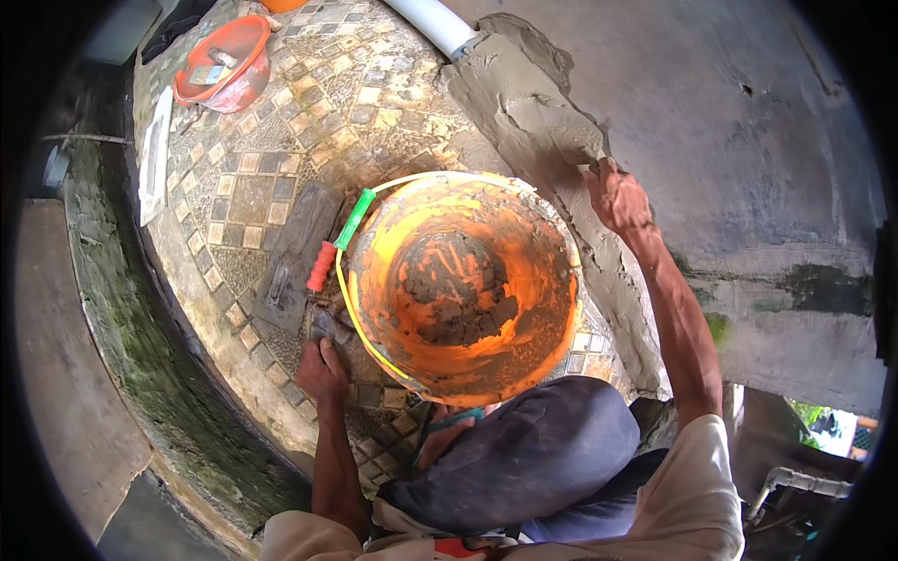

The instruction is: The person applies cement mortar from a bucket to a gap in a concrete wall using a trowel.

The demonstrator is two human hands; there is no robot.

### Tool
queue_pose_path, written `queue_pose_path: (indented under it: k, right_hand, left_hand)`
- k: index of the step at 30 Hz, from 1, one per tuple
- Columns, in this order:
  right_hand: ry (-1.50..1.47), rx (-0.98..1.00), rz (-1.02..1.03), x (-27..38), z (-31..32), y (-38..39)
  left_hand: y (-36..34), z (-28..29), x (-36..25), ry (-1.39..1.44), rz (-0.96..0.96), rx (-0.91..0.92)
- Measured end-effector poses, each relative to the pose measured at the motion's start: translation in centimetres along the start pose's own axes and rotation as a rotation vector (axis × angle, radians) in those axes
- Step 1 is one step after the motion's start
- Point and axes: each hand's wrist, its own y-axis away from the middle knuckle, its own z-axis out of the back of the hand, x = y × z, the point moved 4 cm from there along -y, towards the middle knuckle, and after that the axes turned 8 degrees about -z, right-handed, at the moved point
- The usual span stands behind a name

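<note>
My right hand is closed against the band of wet grey mortar along the base of the wall; whatever its fingers hold is hidden. My left hand is low by the tiled floor, fingers curled, and what it grips does not show clearly. Just beyond it is a red ridged handle with a short metal shank. Between my arms stands an orange bucket, smeared inside, with grey mortar at its bottom. Its yellow bail carries a green grip and hangs to the left.
A flat grey board-like float lies left of the bucket. Farther back are a smaller orange-red bucket and a white strip. A pale pipe meets the mortar's far end. A mossy ledge runs along the left.
</note>
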Motion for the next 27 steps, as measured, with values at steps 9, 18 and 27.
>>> queue_pose_path:
  k: [9,18,27]
  right_hand:
    - [0.240,0.007,0.175,4.4,-2.0,-2.4]
    - [-0.286,0.075,-0.170,-2.4,5.6,4.6]
    - [-0.260,0.142,0.235,2.7,11.4,17.2]
  left_hand:
    - [0.0,-0.7,0.1,0.004,-0.013,0.011]
    - [0.5,-0.3,0.7,-0.037,0.058,0.084]
    - [0.6,1.0,1.5,-0.090,0.047,0.042]
